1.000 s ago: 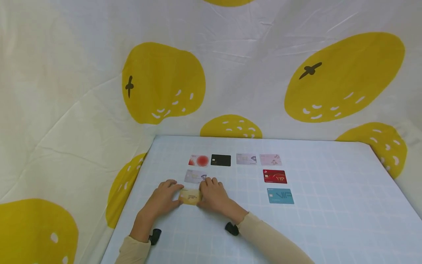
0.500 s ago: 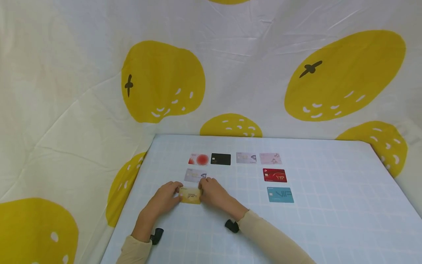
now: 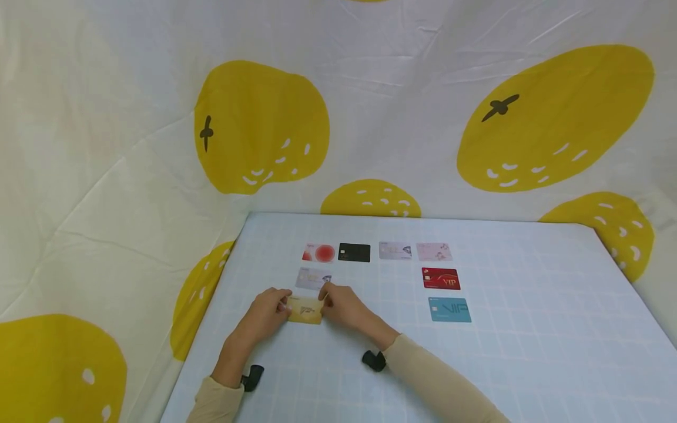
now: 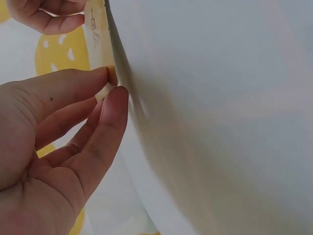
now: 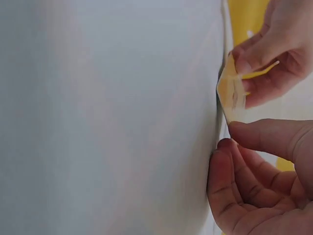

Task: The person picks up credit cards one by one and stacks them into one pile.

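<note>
A gold card [image 3: 304,311] lies between both hands near the table's left side. My left hand [image 3: 263,314] pinches its left end between thumb and fingertip, as the left wrist view shows. At the right end, my right hand [image 3: 345,306] pinches the card with thumb and fingers. In the right wrist view the card [image 5: 231,90] stands out from the tablecloth at a slant. A thin yellow edge [image 5: 261,71] shows among the left hand's fingers; what it belongs to I cannot tell. Just beyond the gold card lies a pale lilac card [image 3: 312,278], close to the right fingertips.
Along the back lie a red-and-white card [image 3: 318,252], a black card [image 3: 354,252], another lilac card [image 3: 395,251] and a pink card [image 3: 434,252]. A red VIP card [image 3: 441,279] and a teal VIP card [image 3: 449,310] lie to the right on the pale tablecloth [image 3: 539,329].
The left hand's fingers have drawn in from spread at the card's edge to a pinch. The right hand's fingers have gathered at the other end. The other cards keep their layout.
</note>
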Motion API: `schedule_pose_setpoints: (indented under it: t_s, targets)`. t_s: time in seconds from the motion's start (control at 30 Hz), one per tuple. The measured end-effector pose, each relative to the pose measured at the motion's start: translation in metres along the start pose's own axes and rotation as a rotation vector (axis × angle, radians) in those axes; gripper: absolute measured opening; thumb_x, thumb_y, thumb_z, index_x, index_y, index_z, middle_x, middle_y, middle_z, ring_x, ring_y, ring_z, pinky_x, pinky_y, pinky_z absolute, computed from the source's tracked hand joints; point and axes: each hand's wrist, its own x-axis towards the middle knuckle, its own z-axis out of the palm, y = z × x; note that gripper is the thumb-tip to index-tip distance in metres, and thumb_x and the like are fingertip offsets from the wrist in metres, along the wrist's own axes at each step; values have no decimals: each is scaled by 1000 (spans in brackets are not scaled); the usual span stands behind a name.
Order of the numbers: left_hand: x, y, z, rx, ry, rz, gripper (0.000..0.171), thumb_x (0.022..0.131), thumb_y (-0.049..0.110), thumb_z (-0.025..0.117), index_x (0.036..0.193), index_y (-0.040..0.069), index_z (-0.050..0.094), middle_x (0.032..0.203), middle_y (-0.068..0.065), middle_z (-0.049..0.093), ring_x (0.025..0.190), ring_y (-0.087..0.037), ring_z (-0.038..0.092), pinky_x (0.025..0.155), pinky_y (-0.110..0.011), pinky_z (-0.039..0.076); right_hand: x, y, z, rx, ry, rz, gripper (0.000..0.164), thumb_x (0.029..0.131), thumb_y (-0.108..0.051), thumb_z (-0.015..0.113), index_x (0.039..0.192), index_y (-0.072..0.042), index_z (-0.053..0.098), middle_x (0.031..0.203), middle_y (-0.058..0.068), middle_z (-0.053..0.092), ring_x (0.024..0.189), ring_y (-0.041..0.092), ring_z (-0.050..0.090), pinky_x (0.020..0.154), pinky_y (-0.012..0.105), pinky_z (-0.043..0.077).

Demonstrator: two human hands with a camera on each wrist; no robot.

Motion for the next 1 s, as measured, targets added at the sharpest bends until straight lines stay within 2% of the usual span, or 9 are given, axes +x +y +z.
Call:
schedule_pose_setpoints:
  t_s: [0.33, 0.57, 0.77, 1.0]
  targets:
    - [4, 11, 2, -59, 34, 5, 34, 89, 7, 75, 122, 1, 69, 96, -3, 63, 85, -17, 63, 77, -36, 56, -5, 14, -13, 66, 44, 43, 13, 93, -8, 66, 106, -11, 64, 86, -3, 63, 78, 14, 58, 71, 28, 51]
    - [11, 22, 11, -172, 61, 0, 34, 89, 8, 76, 121, 4, 69, 100, -4, 66, 88, -18, 66, 78, -35, 57, -14, 24, -30, 93, 95, 46, 12, 91, -8, 67, 103, -10, 64, 83, -3, 63, 73, 14, 57, 66, 29, 50]
    - [20, 38, 21, -204, 59, 31, 33, 90, 12, 76, 121, 6, 68, 101, -1, 65, 90, -17, 65, 78, -33, 57, -25, 32, -48, 131, 141, 72, 11, 93, -7, 67, 103, -11, 65, 86, -2, 64, 76, 17, 57, 68, 32, 50]
    - [36, 59, 32, -216, 48, 76, 34, 91, 14, 75, 123, 7, 68, 105, -2, 66, 92, -18, 65, 78, -30, 57, -37, 41, -70, 162, 188, 148, 12, 94, -9, 68, 105, -12, 65, 89, -1, 64, 78, 18, 58, 71, 32, 53]
